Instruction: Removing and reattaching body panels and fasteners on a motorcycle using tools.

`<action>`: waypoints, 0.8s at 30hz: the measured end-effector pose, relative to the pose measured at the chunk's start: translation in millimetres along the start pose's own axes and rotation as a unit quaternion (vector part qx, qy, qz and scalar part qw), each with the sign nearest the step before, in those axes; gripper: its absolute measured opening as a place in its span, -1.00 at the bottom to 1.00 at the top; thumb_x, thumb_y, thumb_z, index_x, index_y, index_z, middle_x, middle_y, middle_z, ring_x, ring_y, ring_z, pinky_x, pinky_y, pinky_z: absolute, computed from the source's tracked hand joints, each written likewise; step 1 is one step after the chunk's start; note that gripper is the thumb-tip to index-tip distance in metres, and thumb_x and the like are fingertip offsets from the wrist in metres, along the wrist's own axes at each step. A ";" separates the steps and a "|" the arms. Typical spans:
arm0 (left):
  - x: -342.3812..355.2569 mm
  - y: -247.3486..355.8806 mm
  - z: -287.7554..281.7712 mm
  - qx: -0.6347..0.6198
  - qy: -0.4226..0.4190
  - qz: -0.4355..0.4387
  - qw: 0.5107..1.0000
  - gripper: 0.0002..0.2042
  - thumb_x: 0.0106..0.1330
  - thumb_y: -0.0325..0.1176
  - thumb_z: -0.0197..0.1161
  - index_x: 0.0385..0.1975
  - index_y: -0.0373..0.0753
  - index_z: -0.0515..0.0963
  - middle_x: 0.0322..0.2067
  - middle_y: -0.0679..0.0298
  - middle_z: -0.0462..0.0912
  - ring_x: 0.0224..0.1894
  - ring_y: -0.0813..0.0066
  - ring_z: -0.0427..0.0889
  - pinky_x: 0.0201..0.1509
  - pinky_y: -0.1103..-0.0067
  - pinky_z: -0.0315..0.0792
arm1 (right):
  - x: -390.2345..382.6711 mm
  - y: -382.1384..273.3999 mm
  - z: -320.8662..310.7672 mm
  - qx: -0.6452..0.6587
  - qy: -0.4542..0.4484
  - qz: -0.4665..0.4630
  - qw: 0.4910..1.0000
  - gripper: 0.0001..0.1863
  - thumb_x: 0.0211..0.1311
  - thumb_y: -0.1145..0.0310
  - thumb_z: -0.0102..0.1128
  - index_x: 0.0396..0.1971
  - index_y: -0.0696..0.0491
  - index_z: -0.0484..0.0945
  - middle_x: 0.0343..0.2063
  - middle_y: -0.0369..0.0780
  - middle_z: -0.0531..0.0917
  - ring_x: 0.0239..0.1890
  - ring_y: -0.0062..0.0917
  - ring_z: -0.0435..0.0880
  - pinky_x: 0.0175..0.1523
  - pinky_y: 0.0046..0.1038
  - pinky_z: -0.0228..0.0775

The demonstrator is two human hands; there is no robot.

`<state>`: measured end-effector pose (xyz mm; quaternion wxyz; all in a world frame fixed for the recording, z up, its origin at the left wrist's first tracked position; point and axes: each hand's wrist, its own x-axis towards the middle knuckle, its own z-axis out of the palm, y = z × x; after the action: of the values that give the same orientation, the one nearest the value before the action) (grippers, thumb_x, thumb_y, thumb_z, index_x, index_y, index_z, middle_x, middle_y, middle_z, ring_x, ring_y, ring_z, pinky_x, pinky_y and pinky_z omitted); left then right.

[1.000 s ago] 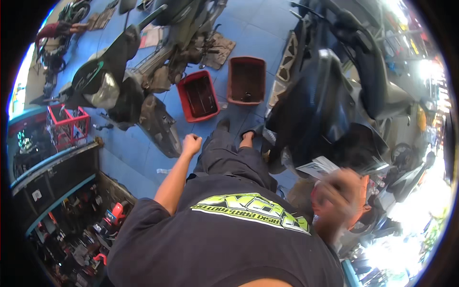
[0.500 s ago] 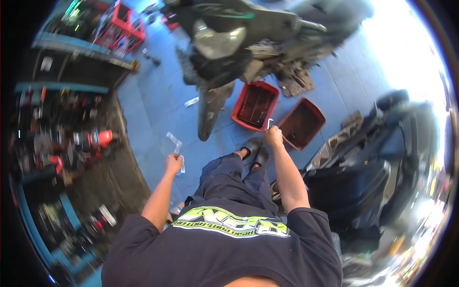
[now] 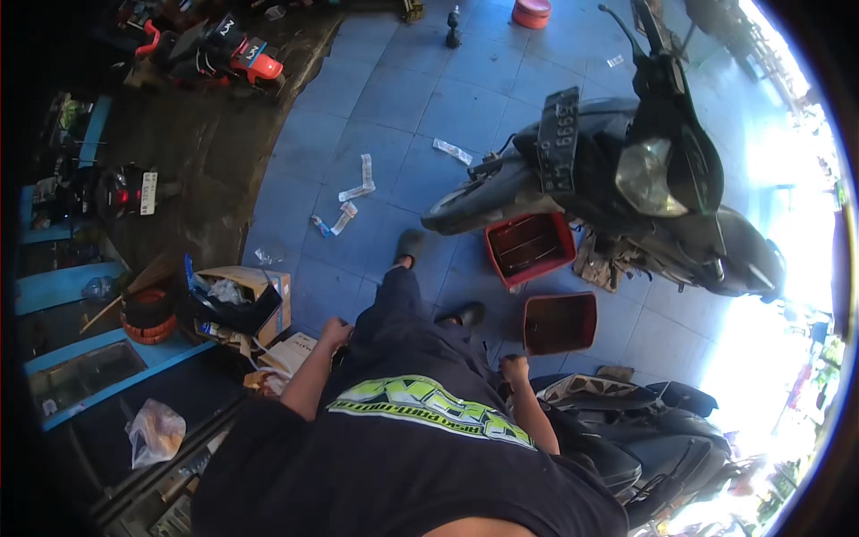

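My left hand hangs beside my left thigh with its fingers curled closed. Whatever it may hold is hidden. My right hand is low by my right hip, also closed, just below a red rectangular bin. An L-shaped hex key showed in that hand a moment earlier; little of it can be made out now. A second red bin with thin rods or tools inside stands farther off, beside the front wheel of a dark motorbike.
Torn clear wrappers lie on the blue tiled floor. Left of me are an open cardboard box and an orange-brown ring-shaped stack. Another dark motorbike stands close on my right. Parked motorbikes, one with a red tail, line the far left.
My view has turned right to left across the floor, and my feet are now spread in a step. Both hands have dropped closer to my body.
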<state>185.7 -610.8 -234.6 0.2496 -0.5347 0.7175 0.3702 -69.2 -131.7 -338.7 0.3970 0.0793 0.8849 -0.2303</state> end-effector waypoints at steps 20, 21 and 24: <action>312.2 106.3 -395.0 -0.154 0.151 -0.038 0.976 -0.79 0.29 -0.42 0.21 -0.29 -0.51 0.56 -0.43 0.00 0.65 -0.49 0.28 0.65 -0.47 0.39 0.52 | 41.2 -774.4 -409.1 -0.141 0.668 -0.418 0.599 -0.52 0.18 0.20 0.27 0.01 0.15 0.44 -0.11 -0.02 0.55 -0.04 -0.14 0.54 0.10 -0.17 0.33; 330.3 122.5 -402.4 -0.150 0.153 -0.030 0.976 -0.79 0.29 -0.42 0.21 -0.29 -0.51 0.56 -0.43 0.00 0.65 -0.49 0.28 0.65 -0.47 0.39 0.52 | 57.3 -782.5 -426.3 -0.158 0.670 -0.348 0.637 -0.45 0.22 0.07 0.21 0.07 0.14 0.40 -0.07 -0.01 0.54 0.01 -0.12 0.53 0.15 -0.14 0.29; 389.5 147.6 -424.6 -0.071 0.123 0.039 0.989 -0.79 0.32 -0.44 0.18 -0.23 -0.53 0.50 -0.47 0.07 0.59 -0.55 0.40 0.59 -0.54 0.47 0.48 | 87.7 -804.4 -447.6 -0.135 0.630 -0.202 0.738 -0.33 0.26 -0.14 0.07 0.14 0.12 0.36 -0.01 -0.01 0.53 0.08 -0.11 0.50 0.22 -0.09 0.22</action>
<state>-57.1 -1153.7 -234.0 0.1066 -0.5641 0.7348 0.3613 -686.3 -633.8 132.7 -0.3006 -0.0289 0.9498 -0.0811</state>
